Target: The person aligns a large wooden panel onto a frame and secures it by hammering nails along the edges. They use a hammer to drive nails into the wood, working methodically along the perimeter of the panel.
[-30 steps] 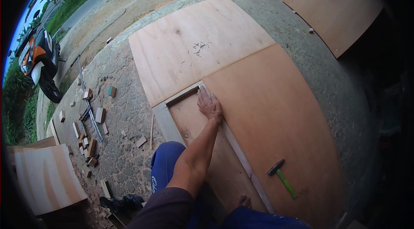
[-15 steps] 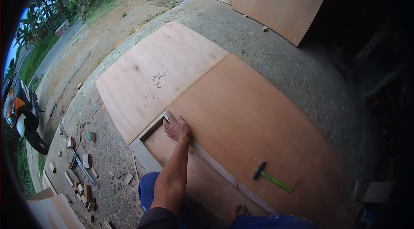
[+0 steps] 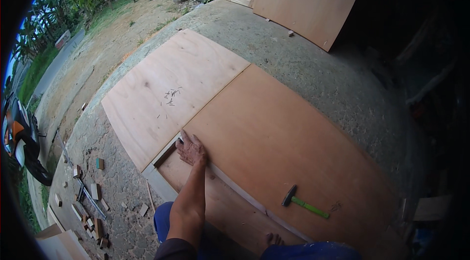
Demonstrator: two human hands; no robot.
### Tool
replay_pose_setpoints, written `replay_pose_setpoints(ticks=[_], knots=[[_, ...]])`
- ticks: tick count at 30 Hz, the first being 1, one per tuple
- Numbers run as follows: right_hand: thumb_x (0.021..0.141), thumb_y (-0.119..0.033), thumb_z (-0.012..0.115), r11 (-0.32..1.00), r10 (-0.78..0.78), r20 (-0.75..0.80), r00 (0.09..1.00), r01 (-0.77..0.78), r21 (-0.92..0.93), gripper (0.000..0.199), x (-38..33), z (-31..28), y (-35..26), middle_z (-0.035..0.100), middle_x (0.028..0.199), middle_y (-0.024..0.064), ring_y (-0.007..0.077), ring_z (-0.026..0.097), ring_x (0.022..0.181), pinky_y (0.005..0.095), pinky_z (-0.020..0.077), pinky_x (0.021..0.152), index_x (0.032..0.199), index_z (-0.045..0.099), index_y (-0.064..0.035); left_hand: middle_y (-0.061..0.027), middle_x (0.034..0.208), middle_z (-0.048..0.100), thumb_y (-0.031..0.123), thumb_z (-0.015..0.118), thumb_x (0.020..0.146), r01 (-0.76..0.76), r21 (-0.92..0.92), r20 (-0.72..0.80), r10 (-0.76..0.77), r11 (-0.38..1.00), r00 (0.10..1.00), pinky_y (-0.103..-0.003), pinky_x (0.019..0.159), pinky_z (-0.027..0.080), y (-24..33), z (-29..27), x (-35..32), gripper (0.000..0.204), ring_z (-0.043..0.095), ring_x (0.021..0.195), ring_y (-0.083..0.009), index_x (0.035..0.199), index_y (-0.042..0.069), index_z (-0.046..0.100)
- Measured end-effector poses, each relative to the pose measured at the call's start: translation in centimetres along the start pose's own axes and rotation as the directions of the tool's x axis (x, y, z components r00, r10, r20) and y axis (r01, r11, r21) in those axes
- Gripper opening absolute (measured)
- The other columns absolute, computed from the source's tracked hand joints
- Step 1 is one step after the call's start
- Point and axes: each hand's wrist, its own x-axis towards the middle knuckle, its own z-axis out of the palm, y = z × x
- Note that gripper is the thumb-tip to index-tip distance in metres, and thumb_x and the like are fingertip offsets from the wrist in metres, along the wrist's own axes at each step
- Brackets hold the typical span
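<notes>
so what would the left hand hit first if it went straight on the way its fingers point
The left hand would probably meet the near edge of the pale board, just beyond its fingertips, which point away and slightly left; whether that edge sits above or below them is unclear.

Left of the hammer (image 3: pixel 306 202), we are seeing a hand (image 3: pixel 193 151) hiding part of the frame (image 3: pixel 160 181), the sleeve (image 3: pixel 176 250) cut off.

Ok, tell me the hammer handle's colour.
The hammer handle is bright green, showing best in the head view.
</notes>
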Motion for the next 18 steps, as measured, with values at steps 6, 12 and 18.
replay_pose_setpoints(ticks=[6, 12, 18], knots=[[0.097, -0.016, 0.058, 0.965, 0.225, -0.128, 0.966, -0.203, 0.165, 0.048, 6.1, -6.2, 4.3, 0.06, 0.126, 0.0135, 0.0244, 0.06, 0.11, 0.037, 0.0465, 0.096, 0.143, 0.048, -0.0029, -0.0164, 0.15, 0.036, 0.043, 0.056, 0.096, 0.038, -0.062, -0.045, -0.04, 0.997, 0.998, -0.051, 0.108, 0.033, -0.8, 0.9, 0.7, 0.062, 0.041, 0.132, -0.0351, 0.153, 0.026, 0.039], [0.097, -0.016, 0.059, 0.983, -0.033, -0.344, 0.939, 0.092, 0.158, 0.05, 10.1, -13.3, -0.4, 0.06, 0.126, 0.0139, 0.0241, 0.059, 0.11, 0.0358, 0.0459, 0.097, 0.142, 0.048, -0.0002, -0.0186, 0.147, 0.035, 0.038, 0.057, 0.094, -0.002, -0.191, -0.058, -0.009, 0.982, 0.998, -0.052, 0.108, 0.03, -0.8, 2.1, 0.3, 0.063, 0.039, 0.132, -0.037, 0.153, 0.023, 0.04], [0.094, -0.01, 0.056, 0.199, -0.98, 0.046, 0.195, 0.972, 0.125, 0.036, -5.8, -5.0, -47.9, 0.061, 0.11, 0.018, 0.0354, 0.059, 0.1, 0.0434, 0.0484, 0.09, 0.128, 0.059, -0.002, -0.0204, 0.146, 0.037, 0.032, 0.061, 0.093, -0.025, -0.237, -0.088, 0.004, 0.971, 0.996, -0.054, 0.11, 0.029, -2.3, 1.3, 1.3, 0.061, 0.039, 0.134, -0.0386, 0.15, 0.019, 0.042]])
